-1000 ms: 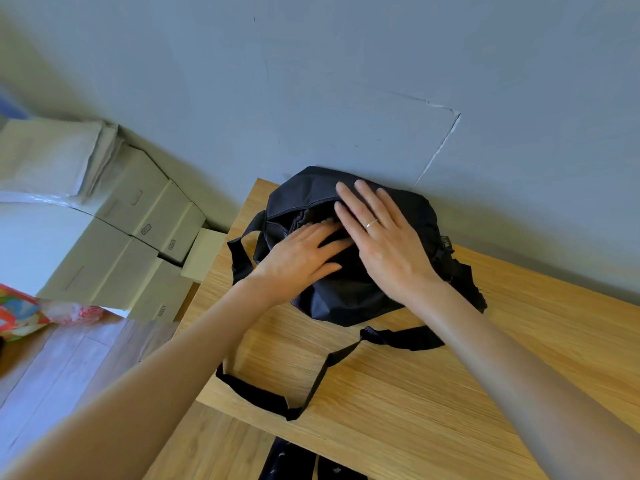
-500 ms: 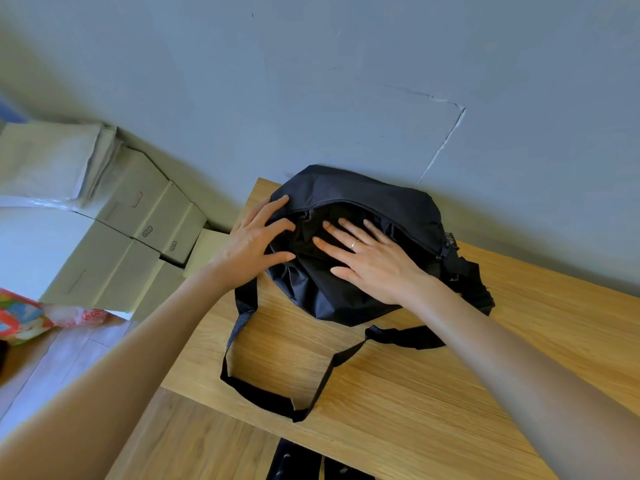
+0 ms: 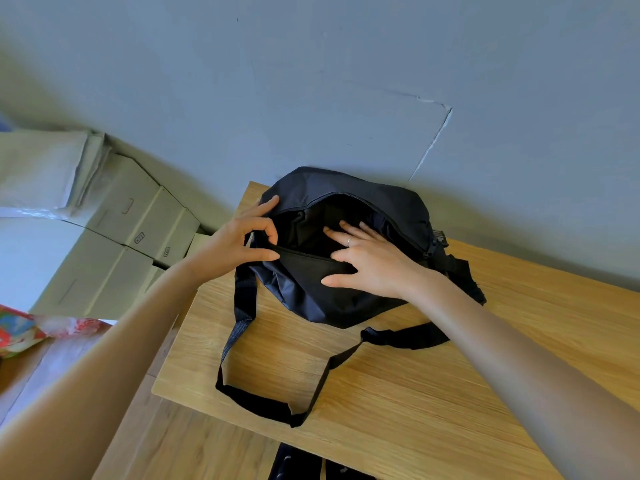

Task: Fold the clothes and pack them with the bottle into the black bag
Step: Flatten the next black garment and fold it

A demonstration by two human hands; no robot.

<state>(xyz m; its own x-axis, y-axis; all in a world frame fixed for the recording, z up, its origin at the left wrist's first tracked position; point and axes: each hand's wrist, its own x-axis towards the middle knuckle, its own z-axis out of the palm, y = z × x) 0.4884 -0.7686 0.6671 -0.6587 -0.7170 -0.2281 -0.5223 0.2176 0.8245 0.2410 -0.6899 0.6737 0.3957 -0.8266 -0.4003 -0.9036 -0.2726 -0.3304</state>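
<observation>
A light brown wooden tabletop (image 3: 433,393) stands against a plain grey-blue painted wall (image 3: 311,81). The wall has a thin white crack line (image 3: 431,143) up and to the right of both hands. The floor (image 3: 194,441) below the tabletop is made of wood boards too.

One soft black cloth bag (image 3: 346,299) lies on the tabletop, right up by the wall. Its top is unzipped and wide open, and it looks dark inside. One long black strap (image 3: 256,407) runs from the bag and makes a loop on the tabletop, nearer to the person than both hands.

There are two bare hands, and both are on the bag. The left hand (image 3: 235,244) is at the left end of the opening. Its thumb and one bent finger pinch the near edge of the bag there, and another finger lies stretched along the far side. The right hand (image 3: 374,261) is just to the right of the left hand. Its fingers are straight and spread, reaching into the opening, and the thumb presses on the front of the bag. One thin silver ring (image 3: 349,241) is on a finger of the right hand.

To the left of the left hand, pale cardboard boxes (image 3: 114,244) are stacked by the wall. I cannot count them all for sure. Farther left and lower lies one bright red and green patterned thing (image 3: 20,330).
</observation>
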